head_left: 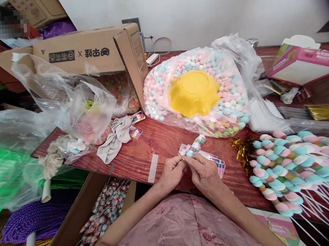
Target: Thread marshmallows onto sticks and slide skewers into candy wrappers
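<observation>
A marshmallow skewer (196,144) in pink, blue and white, inside a clear wrapper, lies just beyond my fingertips. My left hand (172,171) is closed in a pinch on a gold twist tie (181,156) at the wrapper's lower end. My right hand (205,171) meets it there, thumb and forefinger pressed together on the tie. The fingers hide the skewer's stick, if it is there. Printed cards (217,162) lie fanned on the table beside my right hand.
A big clear bag of marshmallows (158,88) carries an upturned yellow bowl (194,91). Finished-looking skewers (292,167) are piled at right beside gold ties (242,149). A cardboard box (87,49) and grey cloth (116,137) stand left. Below, an open carton holds more skewers (105,204).
</observation>
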`<state>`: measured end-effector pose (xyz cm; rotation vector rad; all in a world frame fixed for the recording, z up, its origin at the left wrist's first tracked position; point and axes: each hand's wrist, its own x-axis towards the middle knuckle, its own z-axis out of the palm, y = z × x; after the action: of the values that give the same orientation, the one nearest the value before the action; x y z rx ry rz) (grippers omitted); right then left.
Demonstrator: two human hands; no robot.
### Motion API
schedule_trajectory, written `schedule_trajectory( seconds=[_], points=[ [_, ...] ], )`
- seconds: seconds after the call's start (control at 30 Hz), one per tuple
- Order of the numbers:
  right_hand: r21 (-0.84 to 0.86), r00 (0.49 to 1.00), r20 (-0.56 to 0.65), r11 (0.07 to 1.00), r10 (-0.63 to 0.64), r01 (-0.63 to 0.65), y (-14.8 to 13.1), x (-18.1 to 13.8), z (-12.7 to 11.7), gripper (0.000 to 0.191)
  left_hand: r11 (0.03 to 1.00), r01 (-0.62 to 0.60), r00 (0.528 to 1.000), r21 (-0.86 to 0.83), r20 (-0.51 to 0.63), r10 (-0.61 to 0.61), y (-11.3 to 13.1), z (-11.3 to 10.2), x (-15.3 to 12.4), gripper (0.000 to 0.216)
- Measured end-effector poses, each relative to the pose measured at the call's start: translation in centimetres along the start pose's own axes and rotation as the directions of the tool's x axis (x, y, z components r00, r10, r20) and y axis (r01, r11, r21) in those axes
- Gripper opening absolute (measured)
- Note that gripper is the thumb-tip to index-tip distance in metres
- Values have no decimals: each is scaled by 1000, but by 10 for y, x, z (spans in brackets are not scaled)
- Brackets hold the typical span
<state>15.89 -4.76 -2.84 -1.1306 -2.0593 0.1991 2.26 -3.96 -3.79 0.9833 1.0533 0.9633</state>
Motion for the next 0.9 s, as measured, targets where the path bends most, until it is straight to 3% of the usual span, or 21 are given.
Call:
schedule_trajectory(
  seconds=[0.23, 0.37, 0.57, 0.67, 0.73, 0.83, 0.9],
  points=[
    [72, 984, 79, 983, 161, -166, 6, -14, 2, 38, 987, -21, 1000, 162, 20, 18, 1, -6, -6, 32],
    [103, 977, 91, 974, 194, -203, 5, -8, 2, 39, 963, -132, 989, 234, 93, 113, 7, -8, -7, 25],
    [211, 959, 146, 939, 245, -272, 4, 3, -2, 37, 851, -277, 960, 447, 103, 259, 3, -14, -4, 29],
    [203, 962, 91, 941, 258, -272, 1, 0, -1, 36, 831, -279, 958, 481, 81, 274, 0, -18, -1, 29],
    [203, 957, 20, 936, 288, -286, -1, -5, 1, 25, 849, -249, 966, 465, 52, 255, 1, -19, 0, 32],
    [312, 908, 3, 862, 419, -399, -5, -12, 4, 4, 882, -212, 975, 421, 26, 222, 7, -18, 0, 33],
    [457, 845, 108, 729, 524, -510, -6, -13, 7, 13, 888, -207, 976, 411, 27, 216, 12, -15, 0, 33]
  ],
)
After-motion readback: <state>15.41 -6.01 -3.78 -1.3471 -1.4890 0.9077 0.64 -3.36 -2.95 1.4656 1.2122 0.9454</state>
